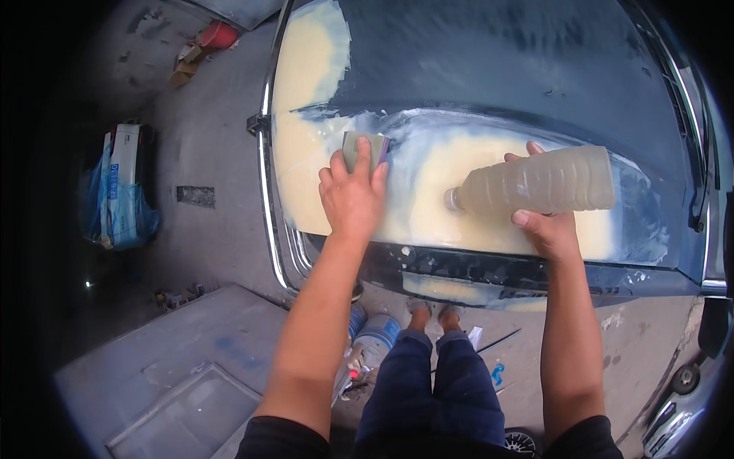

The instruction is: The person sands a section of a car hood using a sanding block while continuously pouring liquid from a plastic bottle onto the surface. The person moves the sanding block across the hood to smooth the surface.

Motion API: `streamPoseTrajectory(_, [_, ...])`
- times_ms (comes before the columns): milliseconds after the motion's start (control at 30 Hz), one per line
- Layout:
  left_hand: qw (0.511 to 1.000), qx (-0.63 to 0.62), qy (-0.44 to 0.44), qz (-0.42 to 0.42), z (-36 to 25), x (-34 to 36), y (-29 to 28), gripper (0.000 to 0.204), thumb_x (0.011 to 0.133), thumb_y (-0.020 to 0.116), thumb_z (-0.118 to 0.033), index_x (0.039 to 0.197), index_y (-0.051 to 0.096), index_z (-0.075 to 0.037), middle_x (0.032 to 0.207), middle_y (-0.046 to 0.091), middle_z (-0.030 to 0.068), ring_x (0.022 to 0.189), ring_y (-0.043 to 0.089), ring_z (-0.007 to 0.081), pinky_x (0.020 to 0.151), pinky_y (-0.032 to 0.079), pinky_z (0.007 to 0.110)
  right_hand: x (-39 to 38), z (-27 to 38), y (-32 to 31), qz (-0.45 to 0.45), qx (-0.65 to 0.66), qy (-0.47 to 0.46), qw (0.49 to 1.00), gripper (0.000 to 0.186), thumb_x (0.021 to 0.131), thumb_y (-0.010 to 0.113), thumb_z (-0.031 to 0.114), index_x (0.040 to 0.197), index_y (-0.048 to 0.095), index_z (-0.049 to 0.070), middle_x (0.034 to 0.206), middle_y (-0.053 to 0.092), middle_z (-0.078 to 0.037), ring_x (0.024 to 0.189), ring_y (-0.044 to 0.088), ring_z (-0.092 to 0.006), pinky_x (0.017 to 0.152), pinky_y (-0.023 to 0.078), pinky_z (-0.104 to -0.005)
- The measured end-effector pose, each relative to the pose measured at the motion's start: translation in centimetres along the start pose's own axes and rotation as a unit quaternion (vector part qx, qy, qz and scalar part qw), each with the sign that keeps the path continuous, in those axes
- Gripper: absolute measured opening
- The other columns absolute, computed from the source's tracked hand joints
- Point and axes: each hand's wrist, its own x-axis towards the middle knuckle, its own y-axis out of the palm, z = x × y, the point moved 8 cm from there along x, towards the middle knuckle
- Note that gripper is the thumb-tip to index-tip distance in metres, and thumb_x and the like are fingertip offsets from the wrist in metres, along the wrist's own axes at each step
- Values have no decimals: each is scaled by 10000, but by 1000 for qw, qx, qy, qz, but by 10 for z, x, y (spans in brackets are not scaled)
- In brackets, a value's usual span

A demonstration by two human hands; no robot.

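My left hand [353,191] presses a grey-green sanding block [361,149] with a purple edge against a dark blue car hood [497,69]. Its fingers lie over the top and sides of the block. Held sideways in my right hand [547,229] is a clear ribbed plastic bottle [535,183] with cloudy liquid inside, its neck pointing left above the hood. Beneath both hands lies cream-coloured filler [440,168] in broad patches, with whitish smears around it. Part of my right hand is hidden behind the bottle.
Chrome trim [265,168] runs along the hood's left end. Buckets [376,333] and tools stand on the floor by my feet. At lower left lies a large grey panel [206,359]. Farther off are a white vehicle [122,176] partly wrapped in blue plastic and a red bucket [219,34].
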Motion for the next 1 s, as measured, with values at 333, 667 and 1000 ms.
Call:
streamPoseTrajectory(333, [998, -8, 65, 2, -12, -59, -2, 525, 902, 670, -333, 1389, 567, -166, 1287, 502, 271, 1021, 510, 414, 906, 451, 492, 7, -1, -19, -96, 66, -50, 992, 1030, 675, 886, 150, 1500, 282, 25, 1396, 495, -174, 1309, 473, -295, 1124, 371, -437])
streamPoseTrajectory(667, [996, 4, 84, 32, -19, -75, -7, 514, 923, 639, -351, 1396, 559, -167, 1303, 499, 263, 1014, 514, 405, 904, 455, 483, 9, -11, -28, -104, 100, -8, 990, 1045, 679, 864, 140, 1513, 248, 12, 1397, 461, -145, 1319, 438, -294, 1140, 329, -424])
streamPoseTrajectory(1000, [996, 5, 79, 39, -17, -42, 2, 539, 903, 674, -315, 1407, 551, -167, 1318, 482, 273, 1022, 504, 420, 914, 445, 499, 11, -10, -25, -101, 115, -9, 988, 1055, 677, 874, 159, 1510, 244, 11, 1404, 439, -130, 1323, 425, -289, 1137, 328, -419])
